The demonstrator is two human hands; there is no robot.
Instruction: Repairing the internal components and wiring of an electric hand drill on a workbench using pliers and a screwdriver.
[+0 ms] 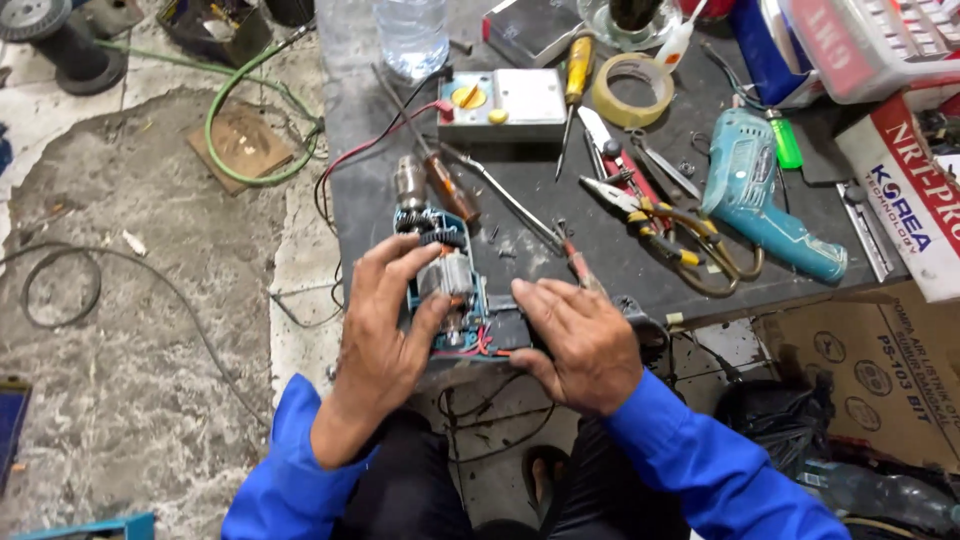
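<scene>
Left hand point(385, 320): lies over the left side of an opened drill point(450, 290), fingers curled across the motor and gears, thumb down its near edge; the grip is pressed around the drill's body.
Right hand point(580, 340): rests palm down on the drill's rear end, fingers together and flat; whether this grip pinches anything cannot be told.
Opened drill: at the near edge of the dark desk point(600, 240), chuck pointing away, teal casing open, red wires showing by the near end.
Screwdriver, brown handle point(445, 185): just beyond the chuck, lying slantwise.
Multimeter point(500, 103): further back, with a red lead trailing off the desk's left edge.
Tape roll point(632, 88): right of the multimeter, beside a yellow-handled screwdriver point(575, 80).
Pliers point(650, 215): right of the hands, yellow-gripped, near a second teal drill point(765, 190) lying whole.
Sleeves: blue, both arms.
Floor: bare concrete at left, with a green hose point(240, 110).
</scene>
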